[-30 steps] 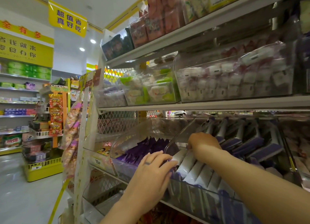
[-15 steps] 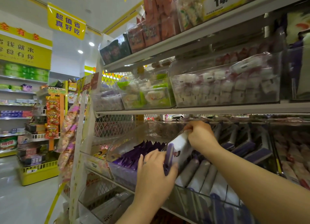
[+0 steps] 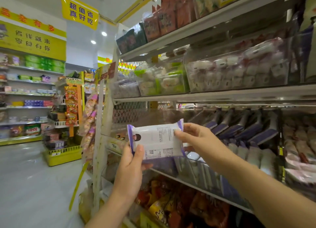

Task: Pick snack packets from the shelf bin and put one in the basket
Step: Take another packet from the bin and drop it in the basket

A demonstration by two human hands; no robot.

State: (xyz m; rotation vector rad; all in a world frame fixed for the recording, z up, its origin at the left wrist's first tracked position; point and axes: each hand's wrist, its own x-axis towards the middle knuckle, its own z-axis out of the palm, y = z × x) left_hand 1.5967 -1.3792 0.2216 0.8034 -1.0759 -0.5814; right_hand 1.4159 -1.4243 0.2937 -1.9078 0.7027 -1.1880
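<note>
1. Both hands now grip one snack packet (image 3: 159,142). Half a second ago only the right hand (image 3: 195,139) had it, and the left hand (image 3: 130,168) lay against the front edge of the shelf bin (image 3: 201,169).
2. Back then the packet stood on end, just lifted above the bin's rim. It is now clear of the bin and turned on its side, long edge level, with its printed white face and purple ends toward the camera.
3. It hangs in the air in front of the left part of the bin, at about the height of the bin's opening, and touches nothing but the two hands.
4. Left hand: it has come up from the bin edge to the packet's lower left corner. The thumb lies flat on the front face and the fingers are curled behind, so it is closed around that corner.
5. Right hand: it pinches the packet's right edge, thumb on the front and fingers behind. The other fingers are spread only slightly.
6. Behind the hands a row of packets (image 3: 248,156) of the same white and purple sort stands in the bin.
7. The view has also shifted upward a little since the earlier frame.
</note>
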